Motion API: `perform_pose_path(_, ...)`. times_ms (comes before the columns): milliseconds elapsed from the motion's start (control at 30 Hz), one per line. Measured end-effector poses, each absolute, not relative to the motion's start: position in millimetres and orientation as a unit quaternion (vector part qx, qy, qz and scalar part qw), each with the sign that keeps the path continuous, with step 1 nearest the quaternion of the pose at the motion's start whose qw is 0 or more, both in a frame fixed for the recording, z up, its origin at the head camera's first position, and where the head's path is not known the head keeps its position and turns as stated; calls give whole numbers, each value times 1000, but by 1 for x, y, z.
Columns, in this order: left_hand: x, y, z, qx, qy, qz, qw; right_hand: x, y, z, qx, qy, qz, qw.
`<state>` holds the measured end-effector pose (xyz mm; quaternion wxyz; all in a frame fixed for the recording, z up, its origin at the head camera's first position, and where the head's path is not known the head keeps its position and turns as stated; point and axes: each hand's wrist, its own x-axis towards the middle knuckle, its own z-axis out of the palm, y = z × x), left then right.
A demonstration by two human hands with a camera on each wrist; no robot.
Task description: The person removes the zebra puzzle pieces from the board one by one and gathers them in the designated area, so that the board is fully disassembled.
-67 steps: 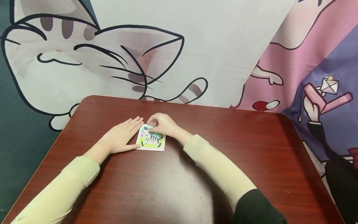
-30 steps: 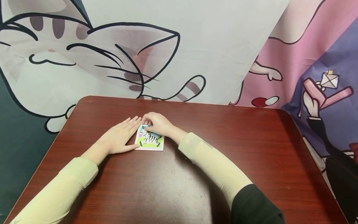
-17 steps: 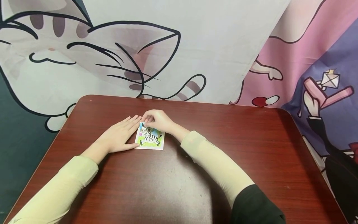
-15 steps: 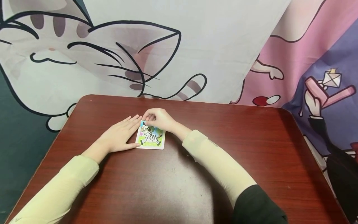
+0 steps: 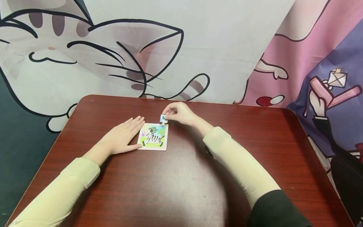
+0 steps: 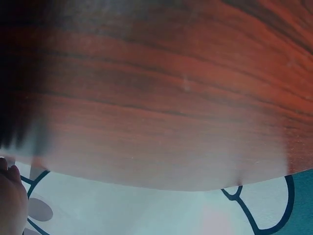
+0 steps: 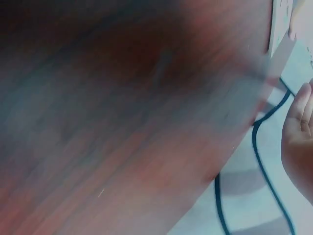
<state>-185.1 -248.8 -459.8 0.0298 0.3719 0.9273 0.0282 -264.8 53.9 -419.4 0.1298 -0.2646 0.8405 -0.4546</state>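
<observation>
A small square jigsaw puzzle (image 5: 153,139) with a zebra picture and a white border lies on the brown table. My left hand (image 5: 120,137) rests flat at its left side, fingers straight, the thumb touching the lower left edge. Just beyond the puzzle's upper right corner, my right hand (image 5: 181,113) pinches a small blue and white puzzle piece (image 5: 163,119) between thumb and fingers. At the zebra's head in the frame, a paler patch shows. The right wrist view catches part of my right hand (image 7: 299,142) and the puzzle's edge; the piece is out of that view.
The wooden table (image 5: 175,189) has rounded far corners. Behind it hangs a white cloth (image 5: 221,53) with a cartoon cat, and a pink and blue cloth (image 5: 300,72) is at the right. A dark shape (image 5: 344,186) stands by the table's right edge.
My right hand has moved from the puzzle's upper left part to beyond its upper right corner, with a puzzle piece lifted out between its fingers. My left hand stays in place.
</observation>
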Motion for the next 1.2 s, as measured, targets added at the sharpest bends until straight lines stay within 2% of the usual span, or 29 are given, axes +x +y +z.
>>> perform_pose_path(667, -185, -250, -464, 376, 926, 20, 26, -266, 125, -439, -232, 851, -430, 190)
perform_pose_path(1200, -185, -248, -462, 377, 926, 19, 24, -261, 134, -454, -238, 888, -370, 133)
